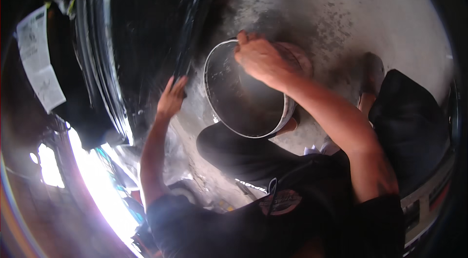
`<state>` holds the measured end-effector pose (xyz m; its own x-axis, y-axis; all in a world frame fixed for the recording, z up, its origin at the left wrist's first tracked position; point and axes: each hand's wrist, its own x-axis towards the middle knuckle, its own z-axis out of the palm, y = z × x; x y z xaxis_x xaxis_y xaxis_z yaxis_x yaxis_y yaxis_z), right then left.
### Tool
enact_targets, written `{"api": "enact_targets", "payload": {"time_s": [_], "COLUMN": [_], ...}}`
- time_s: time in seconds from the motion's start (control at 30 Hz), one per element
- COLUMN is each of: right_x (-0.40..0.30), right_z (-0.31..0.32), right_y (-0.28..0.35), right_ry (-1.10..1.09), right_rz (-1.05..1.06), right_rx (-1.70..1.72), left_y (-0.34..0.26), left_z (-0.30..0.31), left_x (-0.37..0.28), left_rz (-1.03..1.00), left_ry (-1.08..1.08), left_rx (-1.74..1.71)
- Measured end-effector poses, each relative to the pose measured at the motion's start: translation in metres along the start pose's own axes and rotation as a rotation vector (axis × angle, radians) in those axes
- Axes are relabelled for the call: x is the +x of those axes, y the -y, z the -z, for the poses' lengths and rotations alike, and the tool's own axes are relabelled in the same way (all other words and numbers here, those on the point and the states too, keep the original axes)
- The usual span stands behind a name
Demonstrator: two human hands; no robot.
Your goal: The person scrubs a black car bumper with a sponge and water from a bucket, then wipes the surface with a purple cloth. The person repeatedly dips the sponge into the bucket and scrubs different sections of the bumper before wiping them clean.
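Note:
A round bucket (289,112) with a pale rim and a dark inside appears tilted before me, its mouth towards the upper left. My right hand (261,57) reaches across its mouth, the fingers curled at the far rim. To the left, my left hand (172,99) is raised with its fingers apart, at or very near a glossy black panel (146,38), which looks like vehicle bodywork. Whether the fingertips touch it cannot be told. Behind my right hand a pinkish rounded thing (301,57) shows in part; what it is stays unclear.
Stained concrete floor (373,13) lies beyond the bucket. My bent knee (219,144) is close below it. A printed paper sheet (40,60) hangs at the far left, beside long shiny black edges (106,75). Crumpled clear plastic (177,159) lies by my left forearm. Strong glare covers the lower left.

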<state>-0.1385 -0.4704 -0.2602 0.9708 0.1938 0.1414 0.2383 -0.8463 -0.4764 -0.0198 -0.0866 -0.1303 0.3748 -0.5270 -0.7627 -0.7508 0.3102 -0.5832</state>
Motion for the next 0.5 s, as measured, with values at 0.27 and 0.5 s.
{"api": "enact_targets", "payload": {"time_s": [0.27, 0.5], "right_x": [0.003, 0.004], "right_z": [0.004, -0.027], "right_y": [-0.008, -0.01], "right_ry": [-0.09, -0.15], "right_rz": [-0.024, -0.123], "right_rx": [0.119, 0.038], "left_y": [0.037, 0.002], "left_z": [0.09, 0.009], "left_x": [0.083, -0.034], "left_rz": [0.353, 0.434], "left_ry": [-0.228, -0.18], "left_rx": [0.007, -0.054]}}
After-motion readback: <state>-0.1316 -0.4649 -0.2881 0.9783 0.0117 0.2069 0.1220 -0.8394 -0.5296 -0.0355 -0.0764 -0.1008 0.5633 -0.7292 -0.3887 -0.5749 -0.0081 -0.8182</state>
